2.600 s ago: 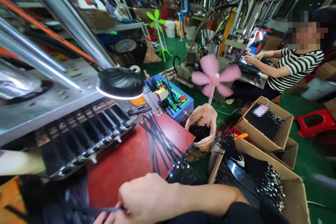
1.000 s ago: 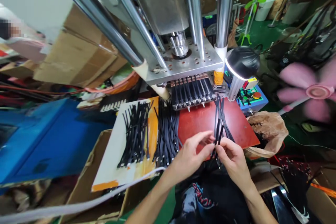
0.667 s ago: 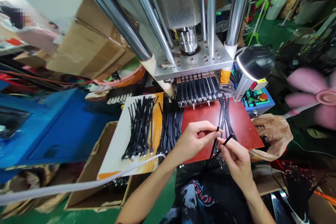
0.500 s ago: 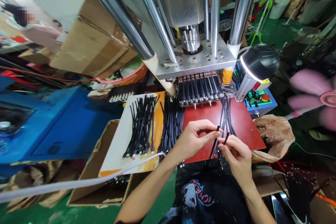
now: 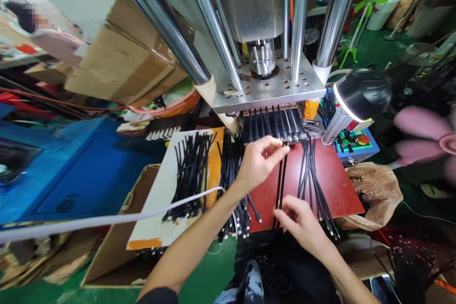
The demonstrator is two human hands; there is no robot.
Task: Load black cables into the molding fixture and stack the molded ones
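My left hand (image 5: 261, 161) pinches the upper ends of two black flat cables (image 5: 281, 175) close to the front of the press's lower mould. Lower down, my right hand (image 5: 299, 221) has its fingers closed around these cables near their bottom ends, partly hiding them. The mould block (image 5: 274, 123) holds a row of similar black cables side by side. More cables with metal plugs (image 5: 318, 194) lie on the red board (image 5: 263, 194), right of the pinched pair. A cable bundle (image 5: 235, 199) sits left of my left hand.
Above the mould hangs the press's steel plate (image 5: 270, 92), between metal columns. A lamp (image 5: 363, 95) and a control box (image 5: 356, 145) stand at right. Another cable pile (image 5: 192, 175) covers part of a white board (image 5: 153, 218). A white cord (image 5: 142, 218) crosses in front.
My left hand has moved up and left towards the mould with the cable ends. My right hand has moved down and left, to their lower part. The view has shifted slightly.
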